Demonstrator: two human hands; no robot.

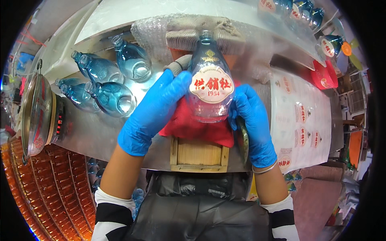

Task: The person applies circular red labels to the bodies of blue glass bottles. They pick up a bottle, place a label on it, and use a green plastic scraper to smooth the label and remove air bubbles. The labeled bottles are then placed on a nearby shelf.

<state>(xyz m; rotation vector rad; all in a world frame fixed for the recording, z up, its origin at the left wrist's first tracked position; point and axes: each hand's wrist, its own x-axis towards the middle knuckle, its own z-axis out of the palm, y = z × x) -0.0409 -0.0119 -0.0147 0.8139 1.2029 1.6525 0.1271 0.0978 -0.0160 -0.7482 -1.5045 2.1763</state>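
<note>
A blue-tinted glass bottle [209, 68] with a clear lower part and a white-and-red label [211, 85] lies tilted before me, its neck pointing away. Beneath it are a red cloth [197, 128] and a wooden box [199, 156]; grey ribbed cloth [181, 34] lies around the neck. My left hand [163, 102], in a blue glove, grips the bottle's left side. Grey knit material [179, 64] shows by its index finger. My right hand [248, 110], also blue-gloved, has its fingers curled against the bottle's lower right side. A narrow greenish curved object [243, 138] shows beside that palm.
Several blue glass bottles [134, 60] lie on the metal table to the left, near a round glass-lidded pan [38, 116]. Printed label sheets [303, 120] spread over the right side. A red container [323, 75] and more bottles stand at the far right. Bubble wrap [150, 34] lies behind.
</note>
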